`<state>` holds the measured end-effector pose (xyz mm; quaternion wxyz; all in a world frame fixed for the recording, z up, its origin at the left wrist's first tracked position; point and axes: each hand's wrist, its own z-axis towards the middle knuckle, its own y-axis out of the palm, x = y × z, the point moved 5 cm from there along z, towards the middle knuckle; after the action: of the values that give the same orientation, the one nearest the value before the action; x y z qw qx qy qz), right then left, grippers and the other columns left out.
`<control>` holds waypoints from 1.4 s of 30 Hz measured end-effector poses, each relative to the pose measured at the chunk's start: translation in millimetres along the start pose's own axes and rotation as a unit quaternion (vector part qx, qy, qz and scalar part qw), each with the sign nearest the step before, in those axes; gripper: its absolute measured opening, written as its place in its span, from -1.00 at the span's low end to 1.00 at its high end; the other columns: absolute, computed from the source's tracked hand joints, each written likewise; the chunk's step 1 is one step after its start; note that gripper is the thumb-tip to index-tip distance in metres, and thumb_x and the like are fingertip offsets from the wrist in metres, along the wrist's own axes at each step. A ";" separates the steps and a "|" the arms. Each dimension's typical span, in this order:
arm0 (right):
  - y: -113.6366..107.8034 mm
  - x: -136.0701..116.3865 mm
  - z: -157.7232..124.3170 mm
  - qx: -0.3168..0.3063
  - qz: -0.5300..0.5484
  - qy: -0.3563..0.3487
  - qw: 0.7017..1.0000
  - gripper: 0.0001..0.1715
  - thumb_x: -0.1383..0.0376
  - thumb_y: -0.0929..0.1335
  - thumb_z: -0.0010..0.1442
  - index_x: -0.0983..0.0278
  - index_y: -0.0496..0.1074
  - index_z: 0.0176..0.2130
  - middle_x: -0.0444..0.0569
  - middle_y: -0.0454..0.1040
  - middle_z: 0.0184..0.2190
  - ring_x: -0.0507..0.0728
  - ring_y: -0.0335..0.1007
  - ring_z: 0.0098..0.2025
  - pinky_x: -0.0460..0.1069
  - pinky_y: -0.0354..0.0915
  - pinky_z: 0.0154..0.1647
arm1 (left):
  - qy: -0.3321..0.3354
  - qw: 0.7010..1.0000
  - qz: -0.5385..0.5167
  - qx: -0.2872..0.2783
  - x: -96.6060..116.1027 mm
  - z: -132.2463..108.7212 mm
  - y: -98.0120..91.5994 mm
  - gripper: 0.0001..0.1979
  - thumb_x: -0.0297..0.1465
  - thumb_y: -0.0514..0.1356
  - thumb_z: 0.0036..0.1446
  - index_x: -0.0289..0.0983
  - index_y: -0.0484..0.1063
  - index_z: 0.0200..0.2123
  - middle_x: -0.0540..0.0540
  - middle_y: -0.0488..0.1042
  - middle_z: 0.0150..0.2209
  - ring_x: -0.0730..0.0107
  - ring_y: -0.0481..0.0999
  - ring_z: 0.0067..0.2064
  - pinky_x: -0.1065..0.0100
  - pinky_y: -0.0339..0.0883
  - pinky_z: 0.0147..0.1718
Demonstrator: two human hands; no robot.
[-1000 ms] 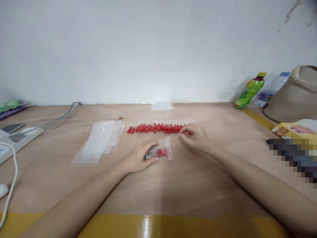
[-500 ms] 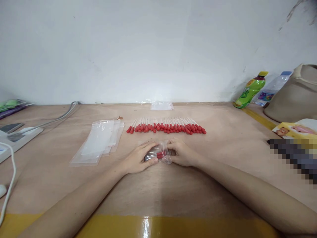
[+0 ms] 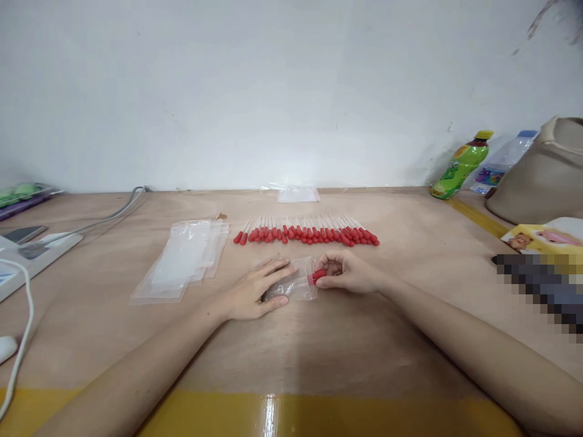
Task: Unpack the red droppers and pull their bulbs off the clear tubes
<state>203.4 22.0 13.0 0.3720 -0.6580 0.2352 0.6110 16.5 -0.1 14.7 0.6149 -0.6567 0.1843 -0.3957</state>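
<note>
In the middle of the desk [image 3: 319,352], the left hand [image 3: 248,294] lies flat with fingers spread, pressing on a small clear bag [image 3: 296,286]. A red-tipped stick [image 3: 317,275] sits at the bag's mouth, pinched by the right hand [image 3: 350,276]. It seems best to pin the bag flat and hold the stick straight.

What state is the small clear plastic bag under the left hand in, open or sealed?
Open: a red-capped stick pinched by the right hand sits in the bag's mouth.
</note>
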 end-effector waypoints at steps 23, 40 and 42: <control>-87.3 -6.2 5.2 0.263 -0.499 -0.215 0.798 -0.70 0.29 0.18 0.21 0.29 0.43 -0.17 0.06 0.48 -0.19 0.15 0.33 -0.19 0.09 0.27 -0.14 | 0.056 0.998 -0.025 -0.005 9.1 13.0 1.2 -0.60 -0.29 -0.09 0.25 -0.08 0.09 0.15 -0.02 0.13 0.19 0.32 0.06 0.22 0.13 -0.04 0.18; 30.6 -6.8 -4.0 0.051 -0.481 -0.202 0.852 -0.40 0.04 0.22 0.17 0.24 0.19 0.13 0.08 0.23 0.12 0.20 0.11 0.15 0.16 0.11 0.10 | 0.002 0.999 -0.008 0.032 3.4 9.9 2.0 -0.40 -0.15 -0.01 0.17 -0.25 -0.07 0.21 -0.19 -0.02 0.24 0.19 -0.07 0.26 0.04 -0.11 0.19; 29.7 -2.6 -4.7 0.058 -0.495 -0.171 0.850 -0.39 0.04 0.19 0.18 0.27 0.18 0.13 0.11 0.21 0.12 0.21 0.07 0.17 0.17 0.07 0.13 | -0.020 0.999 -0.023 0.045 3.3 8.7 0.2 -0.37 -0.13 0.02 0.15 -0.29 -0.04 0.20 -0.23 0.02 0.22 0.18 -0.02 0.25 0.06 -0.04 0.17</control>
<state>183.3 -0.2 9.5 0.6970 -0.5497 -0.1533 0.4341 25.1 3.2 16.1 0.6386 -0.6400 0.1387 -0.4041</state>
